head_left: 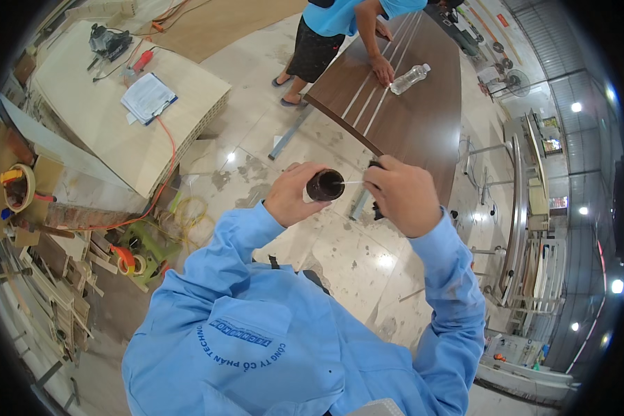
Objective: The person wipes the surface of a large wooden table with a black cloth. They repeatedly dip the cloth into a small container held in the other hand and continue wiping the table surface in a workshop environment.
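My left hand [289, 199] is wrapped round a small dark brown jar [319, 187], its open mouth tilted toward me. From the right, my right hand [408, 195] pinches a thin pale rod [353, 182], and the rod's far end reaches into the jar's mouth. Something black shows beside the right fingers; whether it belongs to the rod I cannot tell. Both hands are raised in front of my chest, above the floor and just short of a dark brown panel [423, 114] with pale lines along it.
A co-worker's hand [382, 69] rests on the panel beside a clear plastic bottle [409, 80]. At left, a pale board stack [69, 83] carries a clipboard [148, 97] and a red-handled tool [143, 61]. An orange cord [171, 142] hangs over its edge. Wood offcuts [55, 291] lie lower left.
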A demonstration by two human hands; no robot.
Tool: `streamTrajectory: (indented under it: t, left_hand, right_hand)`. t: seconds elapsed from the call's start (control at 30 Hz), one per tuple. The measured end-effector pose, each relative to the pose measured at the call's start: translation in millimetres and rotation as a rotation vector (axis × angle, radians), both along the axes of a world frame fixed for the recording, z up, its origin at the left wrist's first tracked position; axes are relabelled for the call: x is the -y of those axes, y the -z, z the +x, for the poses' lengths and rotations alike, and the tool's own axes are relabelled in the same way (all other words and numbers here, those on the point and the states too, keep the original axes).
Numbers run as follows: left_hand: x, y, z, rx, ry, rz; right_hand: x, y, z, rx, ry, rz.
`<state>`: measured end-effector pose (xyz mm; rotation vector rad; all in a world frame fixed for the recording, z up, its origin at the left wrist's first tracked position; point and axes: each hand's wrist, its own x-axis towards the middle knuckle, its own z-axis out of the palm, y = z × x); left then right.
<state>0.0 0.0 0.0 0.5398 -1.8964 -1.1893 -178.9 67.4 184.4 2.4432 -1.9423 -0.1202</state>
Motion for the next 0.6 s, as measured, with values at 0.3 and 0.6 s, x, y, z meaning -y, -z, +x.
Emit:
streamTrajectory:
  t: [0.3, 0.6]
  left_hand:
    - [-1.8, -5.1, -10.6, -0.032, -0.003, -0.007]
    - [-3.0, -4.4, -15.4, 0.005, 0.030, 0.024]
  right_hand:
    - [-7.3, -10.3, -11.5, -0.021, 0.024, -0.064]
    - [-14.6, -2.7, -17.9, -0.022, 0.052, -0.083]
